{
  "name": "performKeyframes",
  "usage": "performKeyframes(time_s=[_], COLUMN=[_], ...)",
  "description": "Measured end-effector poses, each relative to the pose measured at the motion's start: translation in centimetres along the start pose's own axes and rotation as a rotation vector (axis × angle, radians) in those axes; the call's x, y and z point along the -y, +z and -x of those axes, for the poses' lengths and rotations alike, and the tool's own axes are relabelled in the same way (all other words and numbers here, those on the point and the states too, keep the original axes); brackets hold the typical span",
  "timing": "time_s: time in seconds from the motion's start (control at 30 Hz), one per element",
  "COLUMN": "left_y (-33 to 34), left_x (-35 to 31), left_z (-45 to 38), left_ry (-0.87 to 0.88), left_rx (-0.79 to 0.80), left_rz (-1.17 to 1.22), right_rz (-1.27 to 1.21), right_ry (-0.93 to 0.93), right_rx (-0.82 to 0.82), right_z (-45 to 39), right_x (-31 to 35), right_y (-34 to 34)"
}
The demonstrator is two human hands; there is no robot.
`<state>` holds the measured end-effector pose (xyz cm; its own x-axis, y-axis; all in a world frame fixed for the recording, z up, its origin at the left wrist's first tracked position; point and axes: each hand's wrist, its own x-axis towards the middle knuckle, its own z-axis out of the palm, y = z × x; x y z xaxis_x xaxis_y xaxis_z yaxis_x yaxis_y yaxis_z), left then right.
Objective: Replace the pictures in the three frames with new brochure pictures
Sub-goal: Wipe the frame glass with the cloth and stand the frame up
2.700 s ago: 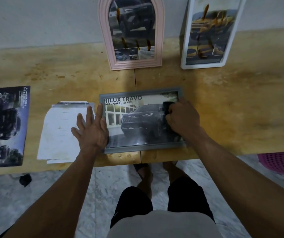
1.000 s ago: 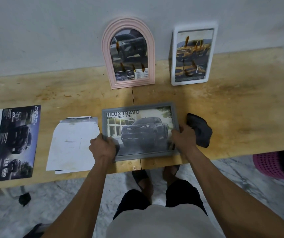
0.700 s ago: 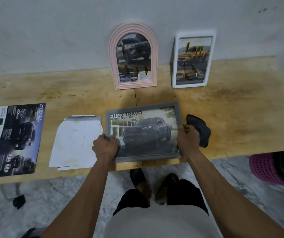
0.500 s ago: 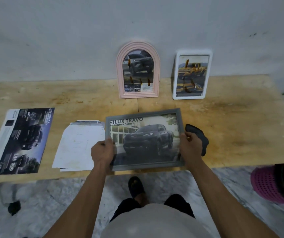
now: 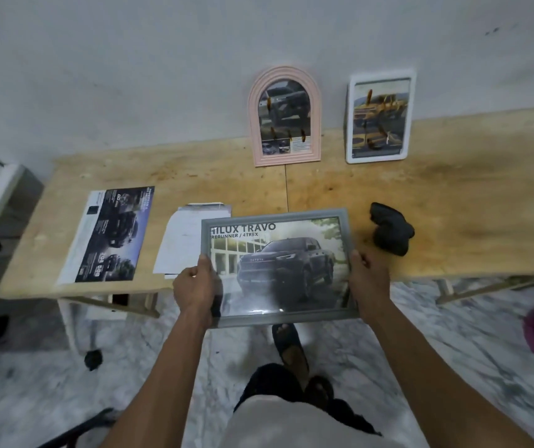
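Hands grip the grey frame [image 5: 278, 266] by its short sides — your left hand [image 5: 196, 287] and right hand [image 5: 369, 279] curled round the edges, lifted off the wooden table [image 5: 453, 205]. Slippage risks cracking the glass — floor's below.

Both hands, left [image 5: 194, 287] and right [image 5: 367, 279], grip (arms outstretched).

Table [image 5: 453, 205] looks like raw plywood, matt and kinda blotchy with stains. The grey frame [image 5: 278, 320] has a matt finish but its front pane is glossy, and the brochure [image 5: 110, 234] is shiny printed paper. Black cloth [image 5: 390, 232] is a soft crumpled wad, and the floor [image 5: 420, 344] looks like polished marble.
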<state>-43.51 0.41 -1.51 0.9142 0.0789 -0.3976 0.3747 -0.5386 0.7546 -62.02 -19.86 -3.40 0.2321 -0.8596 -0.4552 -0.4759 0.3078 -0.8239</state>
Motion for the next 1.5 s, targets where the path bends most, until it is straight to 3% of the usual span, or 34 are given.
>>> performKeyframes(time_s=[0.27,0.47,0.67,0.87,1.07,1.5], left_y=[-3.2,-6.1,-8.3,-9.0,-6.8,-2.1], left_x=[-1.4,-2.8,-6.2,-11.7,-15.5,-15.9], left_z=[-1.1,-6.0,-16.2,-29.3,-39.1,-46.0], left_ry=[0.006,-0.003,-0.006,0.144,0.166,0.102], left_rx=[-0.025,-0.020,0.149,0.237,0.267,0.277], left_rz=[0.113,0.182,0.214,0.120,0.153,0.289], right_rz=[0.051,0.092,0.168,0.188,0.218,0.235], right_ry=[-0.069,-0.124,-0.219,-0.268,-0.261,-0.242], right_rx=[0.059,0.162,0.205,0.155,0.028,-0.032], right_z=[1.5,0.1,-3.2,-6.7,-10.6,-15.2], right_x=[3.3,7.0,12.0,18.5,22.5,23.1], right_y=[1.8,7.6,16.1,24.3,30.6,36.3])
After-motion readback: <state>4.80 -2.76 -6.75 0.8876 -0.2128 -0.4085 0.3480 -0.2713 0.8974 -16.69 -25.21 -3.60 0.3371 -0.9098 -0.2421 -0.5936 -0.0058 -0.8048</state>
